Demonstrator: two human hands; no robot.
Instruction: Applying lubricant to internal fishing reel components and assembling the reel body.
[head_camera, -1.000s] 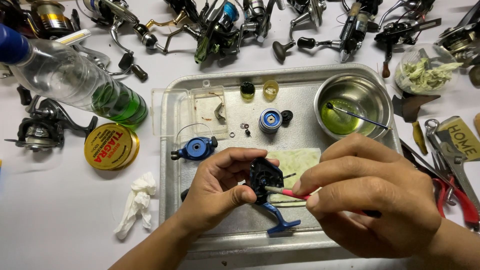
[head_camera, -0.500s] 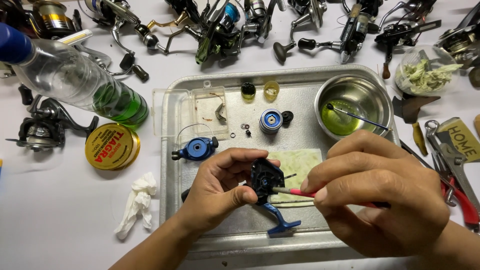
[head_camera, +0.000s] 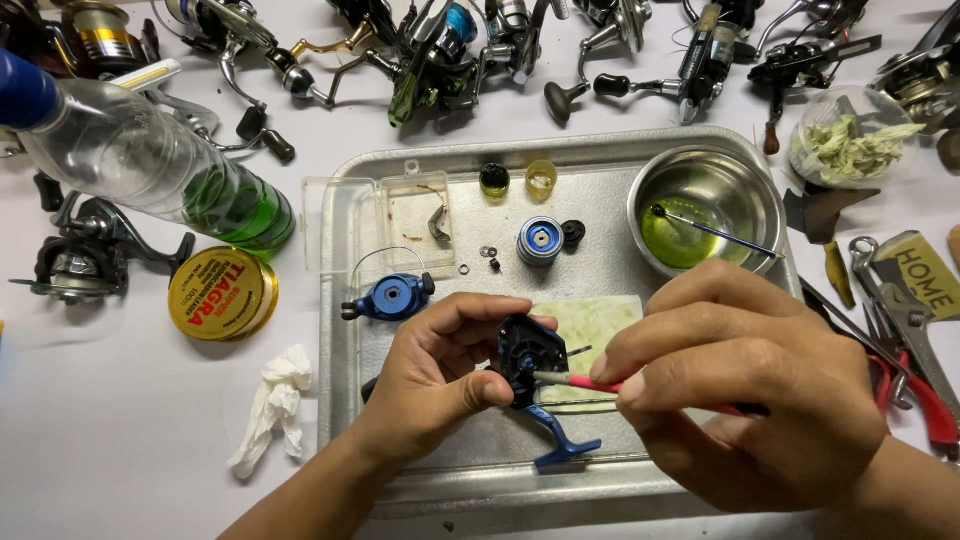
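Landmark: metal tray (head_camera: 400, 470) on the white surface.
Left hand (head_camera: 435, 385): over the tray's near half, fingers closed around a black reel body (head_camera: 530, 360) with a blue foot.
Right hand (head_camera: 745, 400): fingers pinching a red-handled tool (head_camera: 580, 381), its tip at the body's face.
Handling: brace the body steady; keep the tip square, pressure light.
Nearby: blue rotor (head_camera: 388, 297) and spool (head_camera: 540, 241) farther back on the tray; steel bowl (head_camera: 740, 180) at its far right corner.

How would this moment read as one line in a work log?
left hand: holds black reel body | right hand: red-handled tool tip at body | beneath: metal tray | nearby: blue reel part
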